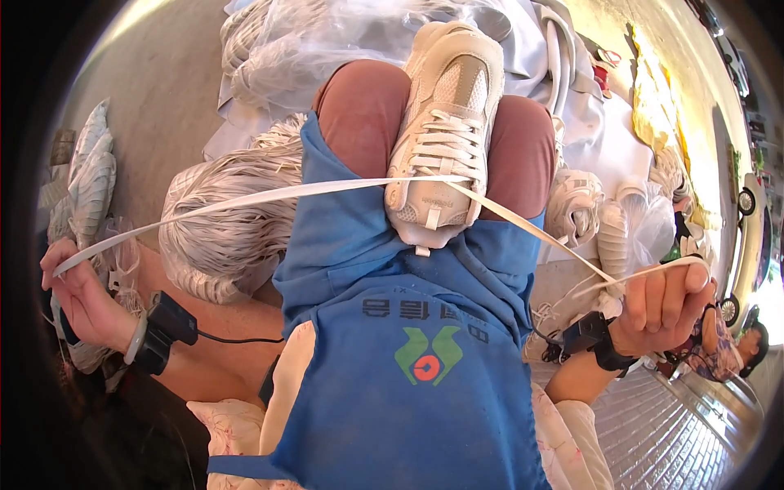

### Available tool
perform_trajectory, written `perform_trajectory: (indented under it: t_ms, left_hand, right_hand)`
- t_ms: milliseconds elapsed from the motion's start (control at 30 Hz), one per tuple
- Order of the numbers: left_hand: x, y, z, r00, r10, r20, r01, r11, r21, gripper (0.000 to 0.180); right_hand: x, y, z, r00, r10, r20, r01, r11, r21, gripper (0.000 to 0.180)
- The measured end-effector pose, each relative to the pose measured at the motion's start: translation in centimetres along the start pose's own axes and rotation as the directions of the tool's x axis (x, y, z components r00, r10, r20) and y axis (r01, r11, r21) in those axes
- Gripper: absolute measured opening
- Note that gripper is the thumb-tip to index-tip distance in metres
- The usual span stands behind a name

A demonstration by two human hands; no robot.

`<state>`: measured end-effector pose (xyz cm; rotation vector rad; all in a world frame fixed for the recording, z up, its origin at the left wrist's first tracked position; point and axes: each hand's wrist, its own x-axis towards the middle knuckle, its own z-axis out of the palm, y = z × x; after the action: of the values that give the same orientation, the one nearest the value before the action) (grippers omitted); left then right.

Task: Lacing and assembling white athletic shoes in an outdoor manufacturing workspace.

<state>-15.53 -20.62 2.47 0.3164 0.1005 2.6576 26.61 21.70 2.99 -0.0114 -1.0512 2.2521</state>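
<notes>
A cream sneaker (445,135) rests between my knees, toe pointing away and heel toward me. A white shoelace (269,194) runs from its top eyelets out to both sides, pulled taut. Far out at the left, my left hand (77,294) is closed on one end of the lace. On the right, my right hand (661,306) is curled in a fist around the other end, part of which loops over the fingers. Lower down the tongue, the lacing criss-crosses through the eyelets.
A big bundle of pale laces (233,212) lies beside my left leg. More cream sneakers (574,204) and clear plastic bags (645,216) sit at the right. Grey sheeting and plastic-wrapped bundles (294,69) lie beyond my knees. Another person (723,347) sits at far right.
</notes>
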Motion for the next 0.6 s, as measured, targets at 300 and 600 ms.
perform_trajectory:
  t_ms: [300,600]
  left_hand:
    - [0.4,-6.2,-2.3,0.991,-0.134,0.003,0.114,0.858,0.500,0.020]
    - [-4.8,-26.8,-2.2,0.847,-0.500,-0.181,0.184,-0.043,0.982,0.027]
  right_hand:
    - [-0.8,-1.1,-5.5,0.883,-0.046,-0.466,-0.234,0.819,-0.523,0.048]
    - [4.0,12.0,0.6,0.999,-0.040,-0.032,-0.029,0.065,-0.997,0.010]
